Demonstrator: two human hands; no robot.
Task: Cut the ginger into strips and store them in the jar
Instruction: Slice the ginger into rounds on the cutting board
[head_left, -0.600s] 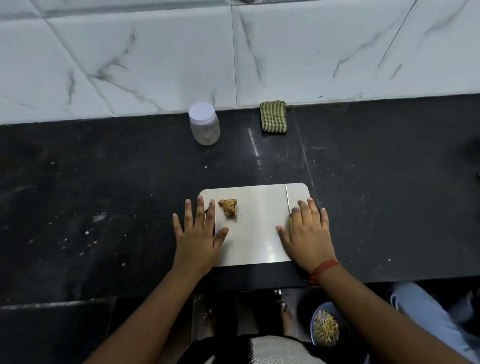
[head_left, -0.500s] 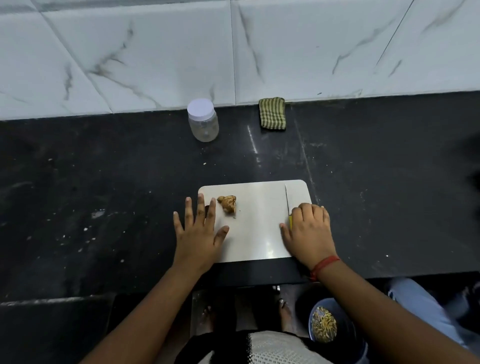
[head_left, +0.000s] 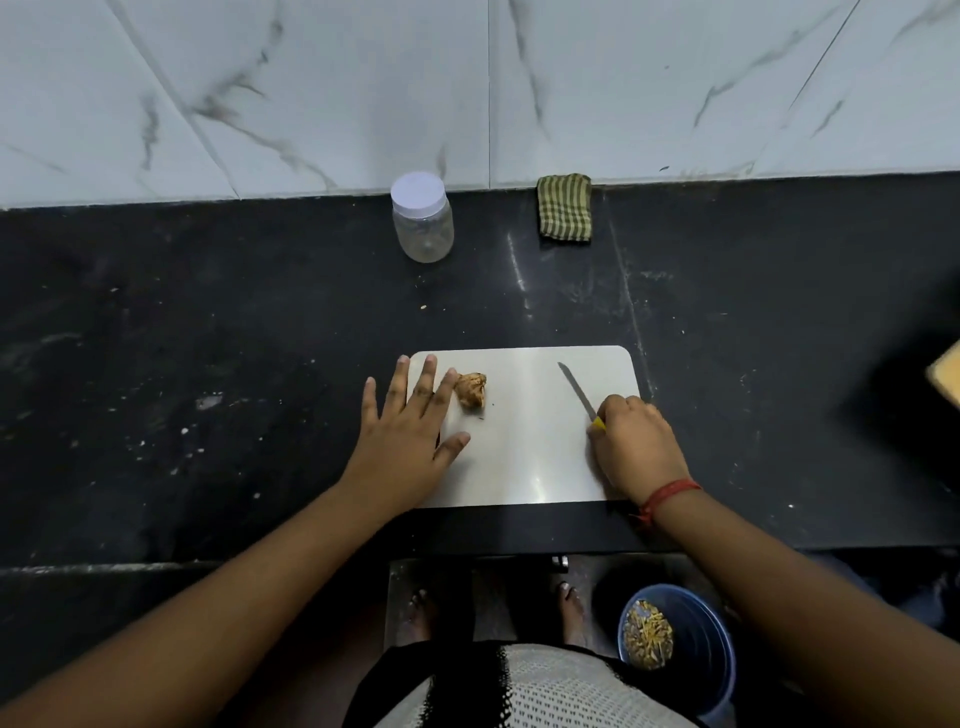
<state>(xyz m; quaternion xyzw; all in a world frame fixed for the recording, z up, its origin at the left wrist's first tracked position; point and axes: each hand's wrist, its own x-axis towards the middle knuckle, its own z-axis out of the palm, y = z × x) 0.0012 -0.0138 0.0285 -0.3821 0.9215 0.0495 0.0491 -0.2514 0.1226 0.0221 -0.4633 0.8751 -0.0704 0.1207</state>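
My left hand (head_left: 402, 441) lies flat with its fingers (head_left: 424, 374) spread wide, straddling the left edge of the cutting board (head_left: 524, 467) on the dark surface (head_left: 208, 389); my forefinger reaches the ginger (head_left: 471, 389), which sits whole near the board's far left corner. My right hand (head_left: 636, 447) has its fingers curled tight round the yellow handle of the knife (head_left: 577, 392), its blade angled up and to the left over the board. The jar (head_left: 422, 218), lid on, stands well apart by the wall.
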